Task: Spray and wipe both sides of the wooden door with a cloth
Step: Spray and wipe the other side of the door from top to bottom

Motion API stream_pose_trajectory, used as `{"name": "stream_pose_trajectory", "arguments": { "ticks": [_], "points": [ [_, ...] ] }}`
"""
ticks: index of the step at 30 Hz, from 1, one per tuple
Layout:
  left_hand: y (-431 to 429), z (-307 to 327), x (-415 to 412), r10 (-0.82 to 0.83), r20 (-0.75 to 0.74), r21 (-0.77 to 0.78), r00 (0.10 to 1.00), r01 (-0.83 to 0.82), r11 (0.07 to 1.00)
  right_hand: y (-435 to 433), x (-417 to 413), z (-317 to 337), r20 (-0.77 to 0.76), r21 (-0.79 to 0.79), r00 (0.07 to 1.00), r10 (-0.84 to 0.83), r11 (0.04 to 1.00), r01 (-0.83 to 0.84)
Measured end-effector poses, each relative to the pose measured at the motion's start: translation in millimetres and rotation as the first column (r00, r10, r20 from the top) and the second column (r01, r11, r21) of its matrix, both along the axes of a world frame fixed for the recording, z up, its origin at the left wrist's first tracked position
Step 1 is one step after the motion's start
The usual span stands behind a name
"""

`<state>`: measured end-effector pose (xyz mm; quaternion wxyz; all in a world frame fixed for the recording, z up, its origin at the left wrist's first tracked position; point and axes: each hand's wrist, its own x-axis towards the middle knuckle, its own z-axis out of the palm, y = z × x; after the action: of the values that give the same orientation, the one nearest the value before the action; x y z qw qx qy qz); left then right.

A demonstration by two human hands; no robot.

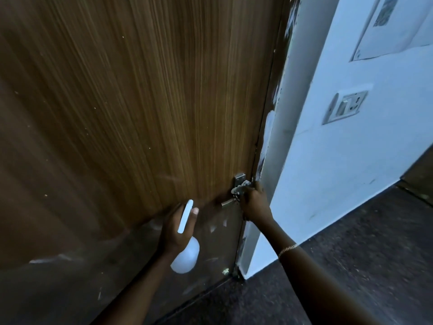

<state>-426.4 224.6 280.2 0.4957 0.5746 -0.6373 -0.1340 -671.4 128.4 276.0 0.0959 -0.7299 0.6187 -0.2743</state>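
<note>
The wooden door fills the left and middle of the head view, its grain running up and down, and it sits closed against the frame. My left hand grips a white spray bottle close to the door's lower part, nozzle end up. My right hand grips the metal door handle at the door's right edge, with a crumpled grey cloth bunched between the fingers and the handle.
A white door frame and a pale wall stand to the right, with a switch plate and a paper sheet on the wall. The dark speckled floor runs along the lower right.
</note>
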Motion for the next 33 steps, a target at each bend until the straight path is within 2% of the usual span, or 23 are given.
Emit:
{"name": "stream_pose_trajectory", "arguments": {
  "ticks": [2, 3, 4, 5, 7, 9, 11, 13, 15, 20, 21, 23, 25, 27, 28, 29, 31, 33],
  "points": [
    [-10, 4, -7, -0.014, 0.042, -0.118, 0.999, 0.018, 0.993, -16, -3, 17, 0.136, 0.114, 0.984, -0.117, 0.988, 0.101],
    [-16, -1, -9, -0.031, 0.043, -0.175, 0.999, 0.038, 0.984, -21, 1, 16, 0.292, 0.217, 0.932, -0.214, 0.964, 0.153],
    [-18, 1, -11, -0.065, 0.038, -0.184, 0.997, 0.071, 0.98, -21, 5, 16, 0.457, 0.339, 0.827, -0.326, 0.924, 0.177],
    [-18, 2, -13, -0.081, 0.041, -0.197, 0.996, 0.088, 0.977, -19, 7, 11, 0.608, 0.451, 0.673, -0.421, 0.881, 0.143],
    [-14, 6, -13, -0.109, 0.02, -0.144, 0.994, 0.111, 0.983, -17, 7, -6, 0.768, 0.581, 0.339, -0.544, 0.814, -0.01],
    [-11, 10, -9, -0.127, -0.024, -0.086, 0.992, 0.124, 0.989, -8, 17, -11, 0.803, 0.596, 0.083, -0.591, 0.798, -0.085],
    [-13, 7, -4, -0.131, 0.013, -0.147, 0.991, 0.132, 0.98, 9, 43, -9, 0.802, 0.542, -0.167, -0.573, 0.817, -0.196],
    [-16, 4, 3, -0.138, 0.033, -0.168, 0.99, 0.141, 0.976, 28, 71, -13, 0.757, 0.524, -0.285, -0.589, 0.806, -0.274],
    [-19, 4, 11, -0.148, 0.037, -0.165, 0.988, 0.152, 0.974, 41, 86, -12, 0.702, 0.525, -0.344, -0.623, 0.78, -0.341],
    [-22, -3, 20, -0.13, 0.076, -0.191, 0.989, 0.142, 0.971, 16, 49, -15, 0.64, 0.542, -0.498, -0.585, 0.803, -0.248],
    [-24, -6, 21, -0.124, 0.075, -0.196, 0.989, 0.137, 0.971, 16, 47, -11, 0.663, 0.537, -0.462, -0.589, 0.804, -0.255],
    [-24, -11, 22, -0.127, 0.063, -0.195, 0.99, 0.137, 0.971, 25, 51, -14, 0.742, 0.539, -0.293, -0.603, 0.797, -0.272],
    [-22, -12, 19, -0.144, 0.039, -0.195, 0.989, 0.149, 0.97, 32, 49, -27, 0.799, 0.583, -0.047, -0.599, 0.792, -0.182],
    [-22, -10, 14, -0.16, 0.046, -0.207, 0.986, 0.166, 0.964, 27, 37, -31, 0.796, 0.556, 0.228, -0.561, 0.826, 0.093],
    [-22, -11, 11, -0.153, 0.064, -0.225, 0.986, 0.163, 0.961, 22, 31, -17, 0.763, 0.468, 0.359, -0.538, 0.842, 0.268],
    [-23, -12, 10, -0.147, 0.07, -0.227, 0.987, 0.159, 0.961, 12, 25, -9, 0.72, 0.373, 0.475, -0.507, 0.859, 0.351],
    [-28, -9, 6, -0.155, 0.016, -0.175, 0.988, 0.155, 0.972, -9, 25, 13, 0.578, 0.264, 0.687, -0.44, 0.898, 0.352],
    [-34, -6, 2, -0.137, -0.021, -0.159, 0.99, 0.132, 0.978, -18, 40, 19, 0.447, 0.269, 0.777, -0.444, 0.895, 0.357]
  ]
}}
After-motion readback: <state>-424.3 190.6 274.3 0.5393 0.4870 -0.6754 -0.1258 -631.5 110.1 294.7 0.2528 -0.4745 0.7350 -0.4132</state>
